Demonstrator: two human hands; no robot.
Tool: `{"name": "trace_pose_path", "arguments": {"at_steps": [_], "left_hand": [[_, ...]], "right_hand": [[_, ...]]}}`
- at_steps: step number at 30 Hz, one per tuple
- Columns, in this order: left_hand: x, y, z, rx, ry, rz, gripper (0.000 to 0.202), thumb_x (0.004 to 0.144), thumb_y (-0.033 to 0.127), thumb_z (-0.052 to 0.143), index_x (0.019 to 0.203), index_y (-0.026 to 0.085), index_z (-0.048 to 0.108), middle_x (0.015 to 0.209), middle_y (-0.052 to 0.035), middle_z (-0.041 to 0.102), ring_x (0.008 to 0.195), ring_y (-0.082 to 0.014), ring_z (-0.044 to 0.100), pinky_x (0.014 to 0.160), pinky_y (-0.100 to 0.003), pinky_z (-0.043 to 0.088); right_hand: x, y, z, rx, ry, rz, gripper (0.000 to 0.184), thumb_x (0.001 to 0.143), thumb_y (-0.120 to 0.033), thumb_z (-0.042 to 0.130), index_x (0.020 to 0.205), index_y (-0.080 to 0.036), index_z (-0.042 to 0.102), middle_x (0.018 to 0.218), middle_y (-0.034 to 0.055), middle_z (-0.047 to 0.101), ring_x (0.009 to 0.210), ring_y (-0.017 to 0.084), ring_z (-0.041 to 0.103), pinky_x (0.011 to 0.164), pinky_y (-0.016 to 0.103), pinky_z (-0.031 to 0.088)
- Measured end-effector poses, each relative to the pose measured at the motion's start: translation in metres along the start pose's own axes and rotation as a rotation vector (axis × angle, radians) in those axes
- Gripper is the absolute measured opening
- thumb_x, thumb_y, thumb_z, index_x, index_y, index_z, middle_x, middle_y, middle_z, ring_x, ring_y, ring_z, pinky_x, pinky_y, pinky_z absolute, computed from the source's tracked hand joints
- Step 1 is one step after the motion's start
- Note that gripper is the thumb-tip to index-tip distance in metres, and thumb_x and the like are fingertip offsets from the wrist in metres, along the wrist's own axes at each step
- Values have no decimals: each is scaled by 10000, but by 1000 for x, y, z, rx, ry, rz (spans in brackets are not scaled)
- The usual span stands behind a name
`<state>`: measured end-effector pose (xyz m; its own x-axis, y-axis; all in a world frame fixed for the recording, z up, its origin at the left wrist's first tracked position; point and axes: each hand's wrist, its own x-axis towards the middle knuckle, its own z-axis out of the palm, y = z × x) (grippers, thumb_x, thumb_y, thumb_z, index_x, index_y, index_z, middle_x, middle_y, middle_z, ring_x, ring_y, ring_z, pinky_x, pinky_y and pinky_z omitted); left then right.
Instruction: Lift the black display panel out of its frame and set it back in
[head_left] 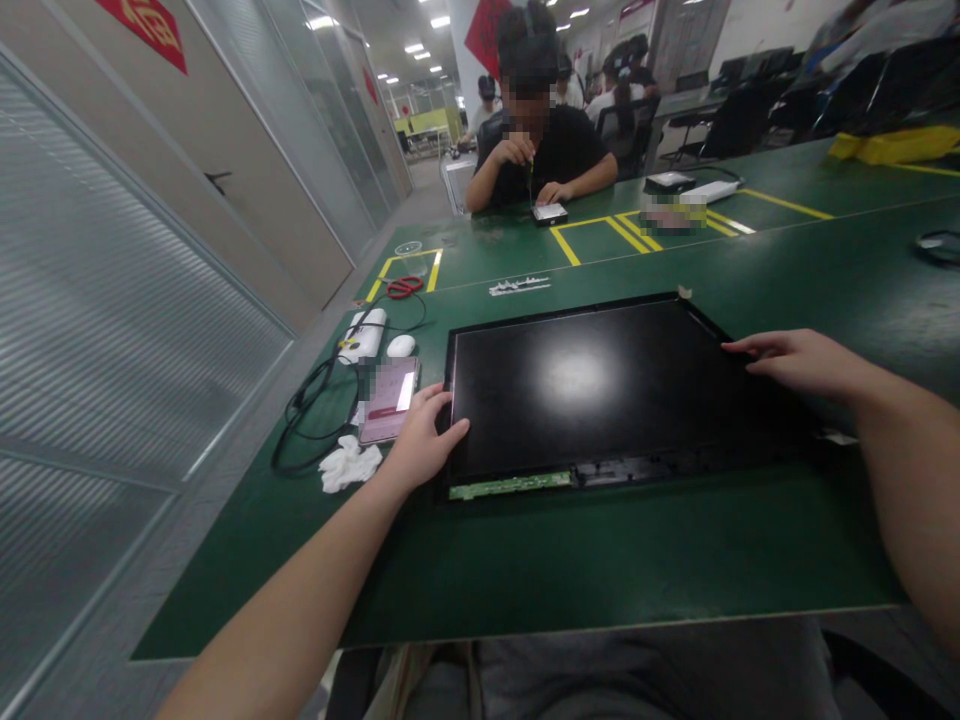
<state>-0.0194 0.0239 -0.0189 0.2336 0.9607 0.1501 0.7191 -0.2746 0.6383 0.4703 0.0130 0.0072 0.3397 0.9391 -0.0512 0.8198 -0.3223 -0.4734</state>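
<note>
A black flat display panel point(600, 390) lies face up on the green table point(600, 560), with a strip of green circuit board point(510, 486) showing along its near edge. My left hand point(424, 440) grips the panel's left edge, thumb on the glass and fingers curled round the side. My right hand point(795, 358) rests on the right edge with its fingers stretched flat along the frame.
Left of the panel lie a phone point(388, 400), a crumpled white glove point(349, 465), a white mouse point(401, 346), a white adapter point(364, 335) with black cable, and red scissors point(405, 287). A person point(536, 150) works opposite on a small device point(550, 213).
</note>
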Motion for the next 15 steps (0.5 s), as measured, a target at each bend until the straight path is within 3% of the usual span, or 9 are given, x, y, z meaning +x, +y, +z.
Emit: {"name": "trace_pose_path", "arguments": {"at_steps": [11, 15], "left_hand": [[0, 0, 2, 37, 4, 12, 419, 800, 329, 659, 1171, 138, 628, 1428, -189, 463, 1392, -357, 418, 1179, -503, 300], [-1, 5, -1, 99, -17, 28, 557, 834, 336, 619, 1330, 96, 534, 1424, -225, 474, 1369, -347, 446, 1147, -506, 355]], "right_hand": [[-2, -3, -2, -11, -15, 9, 418, 499, -106, 524, 895, -214, 603, 774, 33, 582, 676, 138, 526, 685, 273, 361], [-2, -3, -2, -14, -16, 10, 423, 496, -109, 520, 897, -219, 601, 773, 30, 583, 668, 136, 526, 678, 276, 365]]}}
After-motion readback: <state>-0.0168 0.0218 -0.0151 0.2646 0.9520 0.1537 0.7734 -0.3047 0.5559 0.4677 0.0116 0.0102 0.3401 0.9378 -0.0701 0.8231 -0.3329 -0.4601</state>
